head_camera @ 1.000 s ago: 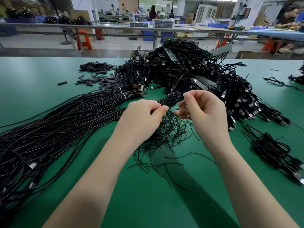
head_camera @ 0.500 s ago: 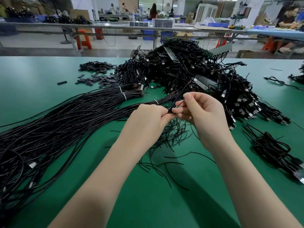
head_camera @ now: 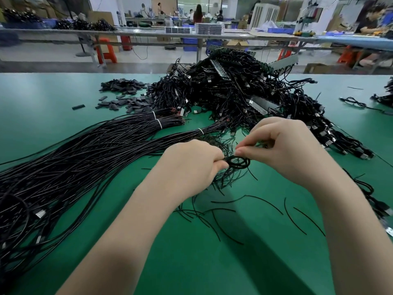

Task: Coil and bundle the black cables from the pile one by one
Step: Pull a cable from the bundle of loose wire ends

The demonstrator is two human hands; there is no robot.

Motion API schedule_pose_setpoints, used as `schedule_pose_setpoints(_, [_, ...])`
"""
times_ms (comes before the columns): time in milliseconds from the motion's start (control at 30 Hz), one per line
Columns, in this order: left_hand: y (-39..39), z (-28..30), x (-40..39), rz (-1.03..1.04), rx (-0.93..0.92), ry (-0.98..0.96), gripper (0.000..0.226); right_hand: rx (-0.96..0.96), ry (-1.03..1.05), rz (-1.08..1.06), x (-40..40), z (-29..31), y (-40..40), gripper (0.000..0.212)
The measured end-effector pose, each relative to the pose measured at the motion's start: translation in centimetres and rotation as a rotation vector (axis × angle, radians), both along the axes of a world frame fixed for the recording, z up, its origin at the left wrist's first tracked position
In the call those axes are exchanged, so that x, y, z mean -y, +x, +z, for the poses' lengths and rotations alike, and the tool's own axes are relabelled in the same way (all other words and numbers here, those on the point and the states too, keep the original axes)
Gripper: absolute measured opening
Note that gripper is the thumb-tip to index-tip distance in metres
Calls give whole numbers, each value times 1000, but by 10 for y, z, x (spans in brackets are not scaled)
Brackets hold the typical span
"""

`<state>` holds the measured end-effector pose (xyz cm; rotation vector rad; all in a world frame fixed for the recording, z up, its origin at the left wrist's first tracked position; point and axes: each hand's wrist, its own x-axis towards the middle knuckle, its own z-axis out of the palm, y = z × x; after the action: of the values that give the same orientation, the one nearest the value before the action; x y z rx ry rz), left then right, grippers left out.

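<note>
My left hand [head_camera: 191, 165] pinches a small black coil of cable [head_camera: 237, 162] at its left side, above the green table. On the coil's right side my right hand [head_camera: 282, 152] holds it with curled fingers, thumb and forefinger meeting on its top. Behind the hands lies the big tangled pile of black cables [head_camera: 234, 90] with metal plugs. Long straight black cables [head_camera: 74, 167] tied with white bands fan out to the left. Thin black twist ties [head_camera: 223, 184] are scattered under and in front of my hands.
A heap of short black sleeves [head_camera: 123, 94] lies at the back left. Finished cable bundles [head_camera: 370, 194] sit at the right edge, and another cable [head_camera: 355, 102] lies far right. The green table [head_camera: 255, 252] runs to a far edge; other benches and people are beyond.
Both hands have dropped lower and closer together. The cable between them now forms a small round coil, which was not visible before.
</note>
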<state>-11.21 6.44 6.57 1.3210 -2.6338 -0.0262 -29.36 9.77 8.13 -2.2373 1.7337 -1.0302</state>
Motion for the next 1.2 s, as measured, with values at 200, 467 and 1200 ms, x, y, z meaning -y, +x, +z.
schedule_pose_setpoints(200, [15, 13, -10, -407, -381, 576, 18, 433, 434, 414, -5, 0, -29, 15])
schedule_pose_setpoints(467, [6, 7, -8, -574, -970, 1112, 20, 938, 637, 607, 6, -19, -17, 34])
schedule_pose_setpoints(1200, [-16, -13, 5, 96, -1574, 494, 14, 701, -51, 26, 8, -15, 45, 6])
